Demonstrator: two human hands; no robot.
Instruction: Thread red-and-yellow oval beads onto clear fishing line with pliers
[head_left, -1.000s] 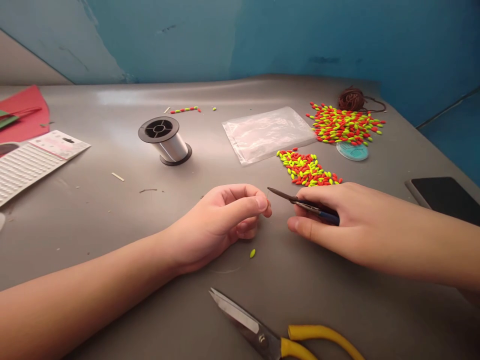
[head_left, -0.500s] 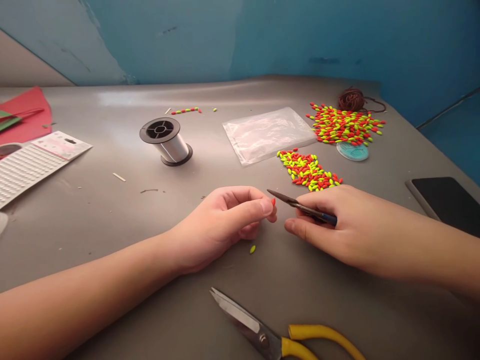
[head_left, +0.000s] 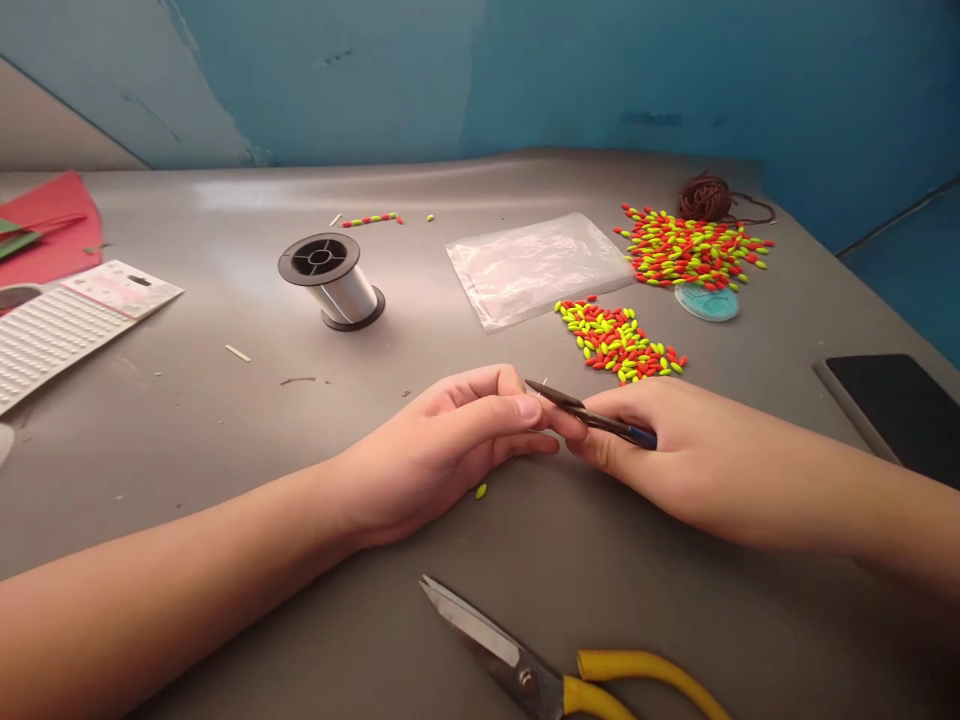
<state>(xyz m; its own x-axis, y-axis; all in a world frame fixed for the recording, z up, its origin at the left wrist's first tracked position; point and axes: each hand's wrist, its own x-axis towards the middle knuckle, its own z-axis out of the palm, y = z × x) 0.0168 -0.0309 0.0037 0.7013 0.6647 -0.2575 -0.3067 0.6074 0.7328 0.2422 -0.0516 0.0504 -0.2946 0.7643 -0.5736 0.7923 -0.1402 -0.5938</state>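
My left hand (head_left: 465,440) is closed in a pinch, thumb against fingers; what it holds is mostly hidden, though a short pale line shows at its fingertips. My right hand (head_left: 667,450) grips small dark pliers (head_left: 574,403), whose jaws lie across the left fingertips. The fingertips of both hands meet. A single green bead (head_left: 481,491) lies on the table just below my left hand. Beyond my right hand is a pile of red and green beads (head_left: 619,342).
Yellow-handled scissors (head_left: 514,655) lie at the front. A wire spool (head_left: 341,285), a clear plastic bag (head_left: 536,270), a larger bead pile (head_left: 690,248) and brown yarn (head_left: 703,198) stand farther back. A phone (head_left: 892,405) is at right, a white card (head_left: 112,310) at left.
My right hand and the pliers have moved left onto my left fingertips. The red bead seen there before is now out of sight. The loose green bead shows slightly farther left.
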